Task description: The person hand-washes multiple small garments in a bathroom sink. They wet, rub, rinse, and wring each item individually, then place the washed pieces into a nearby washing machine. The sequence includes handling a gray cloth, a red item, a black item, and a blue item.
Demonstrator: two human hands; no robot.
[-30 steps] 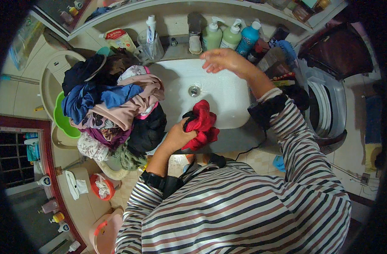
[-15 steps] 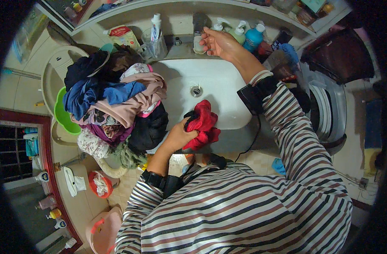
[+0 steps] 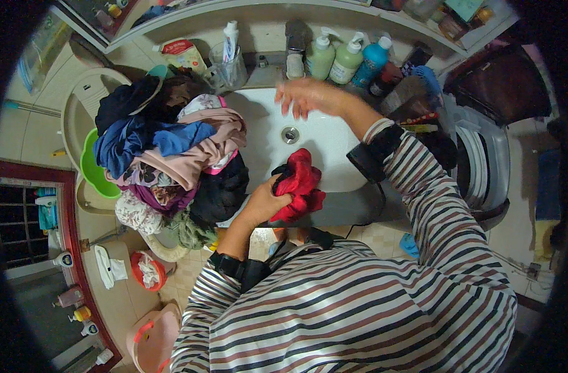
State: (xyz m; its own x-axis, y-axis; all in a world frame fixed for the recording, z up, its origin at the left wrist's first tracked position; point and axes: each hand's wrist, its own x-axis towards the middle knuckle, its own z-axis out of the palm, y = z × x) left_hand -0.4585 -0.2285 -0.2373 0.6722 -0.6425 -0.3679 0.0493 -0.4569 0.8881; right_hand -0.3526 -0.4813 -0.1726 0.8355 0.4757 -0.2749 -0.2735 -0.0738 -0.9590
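At frame centre, red cloth [image 3: 301,184] lies below the empty, loose-fingered right grip [image 3: 314,99]; the nearer left grip [image 3: 265,204] clasps it.

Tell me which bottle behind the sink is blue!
The rightmost white-topped bottle there; both pump bottles to its left are pale green.

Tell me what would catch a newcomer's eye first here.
The bright red cloth stands out most, held in the left hand at the near edge of the white sink. To the sink's left rises a big heap of mixed clothes. The striped shirt fills the lower view, and the right hand hangs over the sink's far side.
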